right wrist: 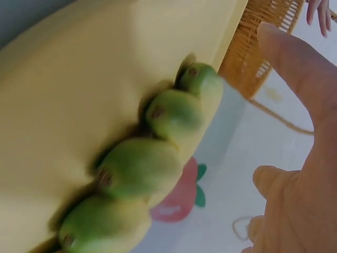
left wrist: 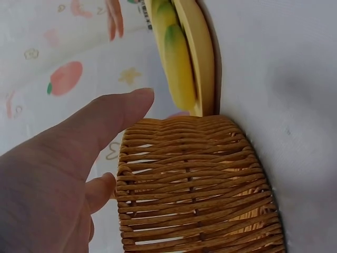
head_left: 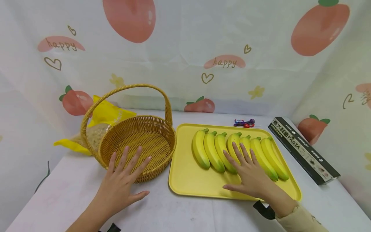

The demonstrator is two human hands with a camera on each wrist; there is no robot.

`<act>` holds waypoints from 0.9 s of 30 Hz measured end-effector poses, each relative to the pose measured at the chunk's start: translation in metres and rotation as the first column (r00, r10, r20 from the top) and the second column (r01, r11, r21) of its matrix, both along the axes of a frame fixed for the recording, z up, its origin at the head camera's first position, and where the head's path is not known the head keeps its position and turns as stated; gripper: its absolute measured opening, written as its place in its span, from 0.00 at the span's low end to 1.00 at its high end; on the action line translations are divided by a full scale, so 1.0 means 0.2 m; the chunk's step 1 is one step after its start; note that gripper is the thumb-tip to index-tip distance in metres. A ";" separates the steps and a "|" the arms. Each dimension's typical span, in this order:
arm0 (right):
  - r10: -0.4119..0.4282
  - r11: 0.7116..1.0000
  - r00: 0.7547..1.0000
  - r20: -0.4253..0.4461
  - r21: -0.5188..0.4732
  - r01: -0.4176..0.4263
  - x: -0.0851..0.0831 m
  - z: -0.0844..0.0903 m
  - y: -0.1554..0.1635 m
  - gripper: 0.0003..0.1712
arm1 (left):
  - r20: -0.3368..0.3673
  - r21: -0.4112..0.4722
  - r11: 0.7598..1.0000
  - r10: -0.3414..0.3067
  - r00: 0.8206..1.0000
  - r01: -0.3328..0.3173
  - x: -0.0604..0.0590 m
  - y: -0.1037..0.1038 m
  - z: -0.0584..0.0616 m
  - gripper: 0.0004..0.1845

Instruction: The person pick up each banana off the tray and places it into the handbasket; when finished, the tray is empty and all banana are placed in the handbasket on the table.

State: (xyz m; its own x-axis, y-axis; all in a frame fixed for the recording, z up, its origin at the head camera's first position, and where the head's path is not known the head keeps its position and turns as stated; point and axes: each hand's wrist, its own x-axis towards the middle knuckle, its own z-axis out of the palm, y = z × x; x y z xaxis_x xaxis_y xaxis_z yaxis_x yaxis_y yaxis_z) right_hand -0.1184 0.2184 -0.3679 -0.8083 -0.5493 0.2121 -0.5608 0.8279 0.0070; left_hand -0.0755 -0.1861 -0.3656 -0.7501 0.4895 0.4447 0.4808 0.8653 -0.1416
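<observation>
A woven wicker basket [head_left: 139, 141] with an arched handle stands left of a yellow tray [head_left: 185, 177]. Several yellow bananas [head_left: 214, 151] with green tips lie side by side on the tray. My left hand [head_left: 121, 180] hovers with straight, spread fingers over the basket's near rim [left wrist: 195, 184], holding nothing. My right hand [head_left: 252, 177] is flat with spread fingers over the near ends of the middle bananas [right wrist: 142, 168]; I cannot tell whether it touches them. The basket is empty.
A yellow bag [head_left: 101, 125] lies behind the basket at the left. A long black pasta box [head_left: 301, 148] rests right of the tray. Small wrapped candies [head_left: 244, 122] sit behind the tray. A printed cloth backdrop surrounds the white table.
</observation>
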 end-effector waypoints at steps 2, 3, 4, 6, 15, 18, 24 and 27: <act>0.018 1.000 1.000 0.022 -0.011 -0.018 -0.01 0.00 -0.04 0.57 | -0.004 -0.006 1.000 0.007 1.000 -0.007 0.00 0.00 -0.01 0.48; 0.026 1.000 0.999 0.030 -0.015 -0.026 -0.02 0.00 -0.06 0.56 | -0.004 -0.007 1.000 0.010 1.000 -0.010 0.01 0.00 -0.01 0.50; 0.034 0.999 0.999 0.039 -0.017 -0.033 -0.03 0.00 -0.08 0.56 | -0.003 -0.006 1.000 0.011 1.000 -0.011 0.01 0.00 -0.02 0.52; 0.051 0.998 0.997 0.055 -0.023 -0.050 -0.05 0.00 -0.12 0.56 | 0.001 0.000 1.000 0.013 1.000 -0.013 0.01 0.00 -0.03 0.52; 0.083 0.996 0.991 0.104 -0.049 -0.078 -0.14 0.02 -0.28 0.56 | -0.079 0.127 0.991 0.058 0.995 -0.047 0.04 -0.02 -0.04 0.42; 0.073 0.996 0.990 0.124 -0.064 -0.065 -0.16 0.02 -0.32 0.56 | -0.157 0.197 0.979 0.088 0.984 -0.056 0.04 -0.03 -0.03 0.42; 0.049 0.992 0.976 0.212 -0.127 -0.022 -0.20 0.01 -0.39 0.55 | -0.238 0.373 0.921 0.213 0.948 -0.114 0.04 -0.09 -0.04 0.48; 0.042 0.989 0.964 0.263 -0.147 -0.003 -0.21 0.01 -0.43 0.52 | -0.075 0.504 0.842 0.263 0.962 -0.191 0.06 -0.12 -0.04 0.52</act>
